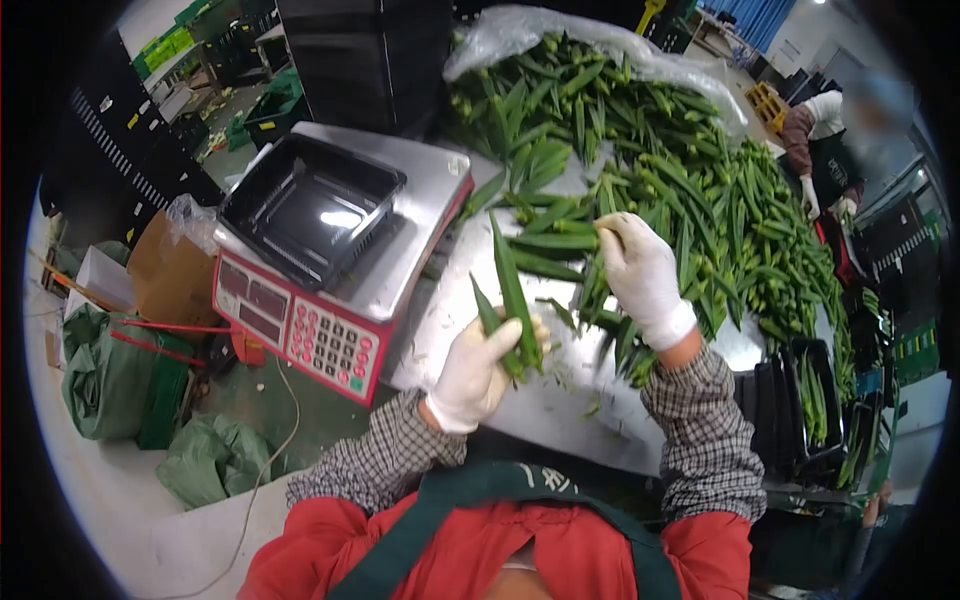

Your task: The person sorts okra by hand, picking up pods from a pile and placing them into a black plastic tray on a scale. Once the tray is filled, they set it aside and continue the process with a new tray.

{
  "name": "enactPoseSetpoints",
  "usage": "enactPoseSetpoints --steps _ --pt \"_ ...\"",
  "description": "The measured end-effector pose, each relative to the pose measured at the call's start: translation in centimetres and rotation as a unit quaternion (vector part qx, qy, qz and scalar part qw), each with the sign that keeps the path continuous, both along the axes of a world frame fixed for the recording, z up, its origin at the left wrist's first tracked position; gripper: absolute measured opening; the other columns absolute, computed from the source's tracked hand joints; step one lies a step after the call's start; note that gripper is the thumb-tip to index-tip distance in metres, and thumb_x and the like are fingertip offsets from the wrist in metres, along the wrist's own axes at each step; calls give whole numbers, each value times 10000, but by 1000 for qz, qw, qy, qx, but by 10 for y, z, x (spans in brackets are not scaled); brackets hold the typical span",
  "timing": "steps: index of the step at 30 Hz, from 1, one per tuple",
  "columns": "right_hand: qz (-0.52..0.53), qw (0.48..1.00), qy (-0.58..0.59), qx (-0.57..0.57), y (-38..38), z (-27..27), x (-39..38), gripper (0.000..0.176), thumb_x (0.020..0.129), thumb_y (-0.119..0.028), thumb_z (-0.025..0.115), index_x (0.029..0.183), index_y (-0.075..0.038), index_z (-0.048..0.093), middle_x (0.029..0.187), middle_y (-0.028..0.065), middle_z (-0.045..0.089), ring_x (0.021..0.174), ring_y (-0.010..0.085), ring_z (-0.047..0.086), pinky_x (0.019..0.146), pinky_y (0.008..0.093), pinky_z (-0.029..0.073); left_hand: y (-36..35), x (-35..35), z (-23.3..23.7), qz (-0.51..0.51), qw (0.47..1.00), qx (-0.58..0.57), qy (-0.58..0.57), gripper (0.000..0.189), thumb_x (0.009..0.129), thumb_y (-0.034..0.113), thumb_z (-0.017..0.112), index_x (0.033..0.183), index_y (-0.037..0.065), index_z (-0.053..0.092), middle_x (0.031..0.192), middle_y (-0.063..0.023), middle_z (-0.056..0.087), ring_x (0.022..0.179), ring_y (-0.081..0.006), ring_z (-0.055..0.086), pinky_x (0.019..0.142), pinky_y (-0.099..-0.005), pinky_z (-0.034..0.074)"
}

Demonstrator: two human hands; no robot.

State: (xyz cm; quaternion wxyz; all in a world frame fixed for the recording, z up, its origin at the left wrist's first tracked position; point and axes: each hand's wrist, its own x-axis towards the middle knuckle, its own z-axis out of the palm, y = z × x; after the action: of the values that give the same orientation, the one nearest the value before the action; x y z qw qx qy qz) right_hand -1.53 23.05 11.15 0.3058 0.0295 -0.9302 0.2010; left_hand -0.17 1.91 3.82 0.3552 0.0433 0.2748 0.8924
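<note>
My left hand [468,378], in a white glove, is closed round a few okra pods [512,292] whose tips point up and away from me. To its right, my gloved right hand [643,278] has its thumb and fingers pinched at the stem end of an okra pod [555,241], which points left over the metal table. Past my right hand a large heap of okra [690,190] spreads over the table. A black plastic tray [312,205] rests on the steel plate of a red scale [300,325], left of my hands.
Clear plastic sheeting [600,42] lies along the heap's far edge. Black trays, one with okra [813,400], stand at the right. Another person [825,140] works at the far right. Green bags [120,370] and a cardboard box [170,272] are on the left. A cable [275,450] hangs below the scale.
</note>
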Motion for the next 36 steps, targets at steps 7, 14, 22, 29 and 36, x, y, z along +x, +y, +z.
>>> enactPoseSetpoints --steps 7,14,22,29,36 --pt "-26 986 -75 146 6 26 -176 377 821 -217 631 1172 -102 555 1149 159 544 927 330 603 777 383 503 -24 -3 -7 -8 998 -59 -8 329 885 160 606 1139 -23 505 1037 -121 610 937 -216 615 851 -367 506" --pt "-21 979 -102 175 -35 37 -299 603 822 -218 610 1366 -174 354 1334 231 412 988 363 597 840 421 488 -43 -12 -18 -48 996 -46 -58 326 896 121 582 1176 -19 492 1090 -121 578 997 -219 589 907 -382 485" --pt "-2 997 -28 73 25 54 -302 149 854 -117 544 955 -56 636 923 192 640 883 362 608 784 401 480 -45 -12 -16 -41 996 -49 -65 313 896 128 584 1165 -12 504 1091 -128 583 997 -228 593 904 -390 489" --pt "9 971 4 237 30 98 -224 148 865 -168 555 900 -43 625 813 191 626 773 364 614 720 419 490 -51 0 -5 -37 997 -48 -45 314 886 144 604 1147 -7 520 1049 -119 607 962 -218 610 877 -375 503" --pt "-13 967 36 253 81 144 -57 145 877 -136 551 825 -5 587 751 194 587 687 374 574 605 409 460 -35 13 11 -53 998 -24 -3 325 880 142 612 1149 -9 510 1031 -118 615 946 -222 616 863 -372 506"
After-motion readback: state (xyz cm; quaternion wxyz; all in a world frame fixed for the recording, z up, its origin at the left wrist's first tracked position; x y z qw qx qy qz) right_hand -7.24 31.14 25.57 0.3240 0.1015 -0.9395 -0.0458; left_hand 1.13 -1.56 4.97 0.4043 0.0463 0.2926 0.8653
